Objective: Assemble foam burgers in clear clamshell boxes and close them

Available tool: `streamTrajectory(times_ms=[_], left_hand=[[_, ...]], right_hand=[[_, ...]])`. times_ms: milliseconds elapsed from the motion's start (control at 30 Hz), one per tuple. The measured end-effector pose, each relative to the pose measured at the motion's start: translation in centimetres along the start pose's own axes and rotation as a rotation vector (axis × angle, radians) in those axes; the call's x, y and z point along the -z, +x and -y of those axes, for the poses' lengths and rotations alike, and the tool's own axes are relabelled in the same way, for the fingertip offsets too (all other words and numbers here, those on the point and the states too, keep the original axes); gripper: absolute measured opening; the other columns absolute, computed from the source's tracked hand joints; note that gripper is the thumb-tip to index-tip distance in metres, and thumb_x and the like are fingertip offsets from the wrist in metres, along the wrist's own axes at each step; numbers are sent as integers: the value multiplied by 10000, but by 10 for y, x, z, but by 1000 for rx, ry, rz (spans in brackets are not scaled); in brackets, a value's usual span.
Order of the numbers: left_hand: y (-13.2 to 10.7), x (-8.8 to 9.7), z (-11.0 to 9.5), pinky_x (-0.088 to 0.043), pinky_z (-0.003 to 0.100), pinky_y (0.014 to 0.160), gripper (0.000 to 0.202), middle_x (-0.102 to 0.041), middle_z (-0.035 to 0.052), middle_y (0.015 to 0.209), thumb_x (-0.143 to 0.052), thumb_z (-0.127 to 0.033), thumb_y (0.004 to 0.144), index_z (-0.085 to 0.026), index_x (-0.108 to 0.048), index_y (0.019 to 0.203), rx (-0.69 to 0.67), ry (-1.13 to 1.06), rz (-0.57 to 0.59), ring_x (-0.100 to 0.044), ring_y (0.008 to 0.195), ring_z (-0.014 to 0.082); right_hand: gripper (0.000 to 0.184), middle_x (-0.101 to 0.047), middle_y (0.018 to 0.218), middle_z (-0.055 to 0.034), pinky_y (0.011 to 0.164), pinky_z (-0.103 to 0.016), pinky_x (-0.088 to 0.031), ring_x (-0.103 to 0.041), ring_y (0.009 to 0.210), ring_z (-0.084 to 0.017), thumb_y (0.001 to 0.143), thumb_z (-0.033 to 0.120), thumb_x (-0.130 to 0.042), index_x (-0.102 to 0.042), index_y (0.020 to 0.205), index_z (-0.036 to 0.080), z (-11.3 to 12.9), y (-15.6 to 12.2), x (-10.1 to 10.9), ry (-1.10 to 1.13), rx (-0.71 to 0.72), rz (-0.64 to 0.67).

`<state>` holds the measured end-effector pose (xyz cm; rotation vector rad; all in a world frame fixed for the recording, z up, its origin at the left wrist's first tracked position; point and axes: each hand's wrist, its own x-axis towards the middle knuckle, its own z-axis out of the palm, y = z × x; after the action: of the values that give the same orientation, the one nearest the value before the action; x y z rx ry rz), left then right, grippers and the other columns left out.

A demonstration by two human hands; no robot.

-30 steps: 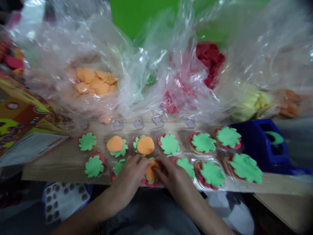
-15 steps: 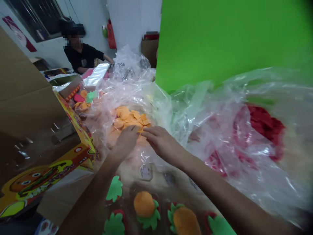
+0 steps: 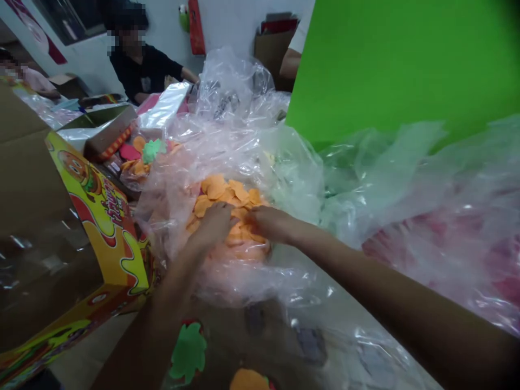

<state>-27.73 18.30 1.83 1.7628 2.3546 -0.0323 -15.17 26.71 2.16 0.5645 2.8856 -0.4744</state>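
Green leaf-shaped foam cutout (image 3: 187, 352) at the bottom edge of the frame, on a wooden board (image 3: 227, 346), with an orange round cutout (image 3: 247, 380) cut off by the edge just to its right. Both forearms reaching up from the lower part of the frame, over that board. Left hand (image 3: 215, 225) curled downward, fingers (image 3: 217, 214) bent and touching the orange foam pieces (image 3: 227, 197), heaped in a clear plastic bag (image 3: 239, 281) at the middle of the frame. Right hand (image 3: 270, 225) just beside it, fingers (image 3: 254, 215) close together and reaching left onto the same heap. Fingertips partly buried, so no telling whether either hand pinches a piece.

Left of the bag, a yellow and red printed box (image 3: 97, 216) beside a cardboard flap (image 3: 28, 179). Red pieces blurred behind plastic (image 3: 447, 244) at the right edge. Beyond, a green panel (image 3: 385, 70) at upper right, and a co-worker in a black shirt (image 3: 144, 70) at upper left, hands on the far side of the bags.
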Motion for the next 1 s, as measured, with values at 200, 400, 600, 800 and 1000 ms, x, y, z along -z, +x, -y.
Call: streamTrajectory(times_ms=[200, 400, 600, 800, 1000], left_hand=[[5, -13, -13, -382, 424, 917, 267, -557, 191, 1122, -497, -222, 856, -67, -579, 1058, 8, 47, -28, -486, 1095, 302], [10, -20, -18, -362, 387, 929, 251, -537, 121, 1123, -507, -176, 840, -130, -548, 1084, -96, 18, -43, -452, 1090, 263], [20, -26, -12, -340, 413, 955, 503, -473, 155, 1214, -606, -235, 794, -98, -423, 1242, -83, -34, -49, -415, 1149, 285], [40, -27, 7, -321, 395, 994, 430, -482, 136, 1209, -602, -270, 802, -148, -505, 1203, -44, -132, -108, -411, 1186, 268], [64, -18, 24, -398, 298, 880, 191, -623, 74, 978, -530, -275, 832, -169, -654, 931, 46, -258, -211, -559, 980, 200]], right_hand=[[234, -634, 1062, -164, 860, -361, -408, -550, 1012, -291, 781, 176, -564, -659, 984, 111, -9, -9, -12, -86, 48, 21], [156, -659, 920, -85, 778, -274, -410, -578, 895, -218, 709, 171, -641, -645, 864, 156, -23, -9, -6, -25, 53, 28], [218, -675, 904, -57, 633, -230, -401, -600, 790, -175, 790, 222, -588, -616, 1000, 171, -33, -14, -7, 33, -37, -6], [223, -676, 978, -51, 851, -277, -371, -566, 959, -191, 887, 221, -474, -685, 960, 208, -22, -1, -3, -31, 69, 5], [277, -566, 1155, -199, 887, -411, -338, -459, 1115, -336, 879, 197, -455, -639, 1071, 117, -27, 17, -1, -141, -114, -164]])
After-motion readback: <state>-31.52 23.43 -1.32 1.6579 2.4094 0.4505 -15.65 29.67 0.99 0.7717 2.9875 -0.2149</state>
